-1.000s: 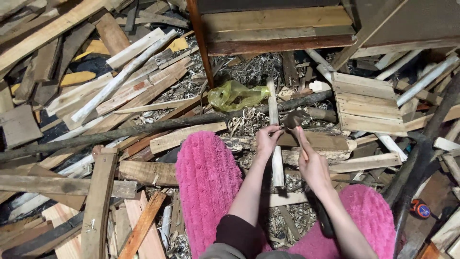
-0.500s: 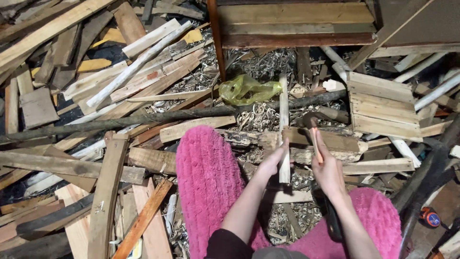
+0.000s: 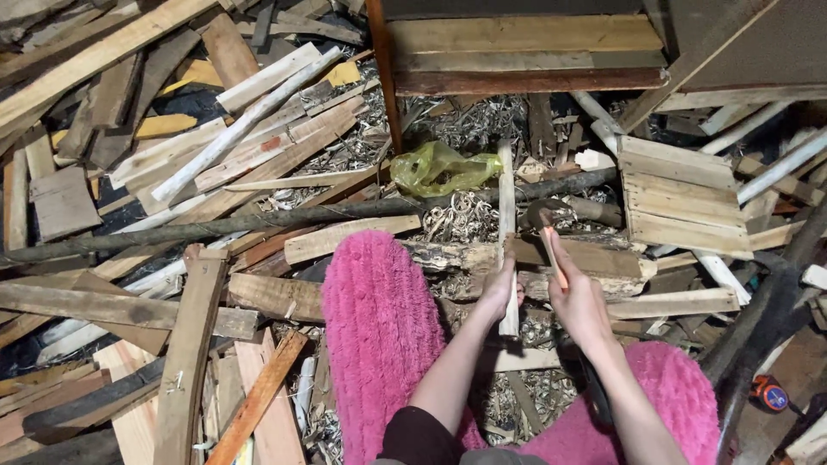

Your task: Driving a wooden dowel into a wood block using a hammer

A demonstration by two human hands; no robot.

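Note:
My left hand (image 3: 500, 291) grips a long pale wooden stick (image 3: 506, 207) that stands roughly upright on a thick plank (image 3: 594, 258). My right hand (image 3: 579, 301) holds the orange handle of a small hatchet (image 3: 546, 226), whose dark curved head rests just right of the stick. Both forearms reach out between my two legs, which are covered in fluffy pink fabric (image 3: 379, 327). Wood shavings (image 3: 461, 220) lie around the plank.
Scrap boards and slats lie piled on all sides. A long dark branch (image 3: 258, 222) runs across the middle. A crumpled yellow-green plastic bag (image 3: 439, 170) sits beyond the stick, a slatted pallet piece (image 3: 680, 198) lies at right, and a dark wooden frame (image 3: 525, 52) stands behind.
The view has shifted slightly. My left hand has slid down the stick, and the hatchet head has moved up closer beside the stick.

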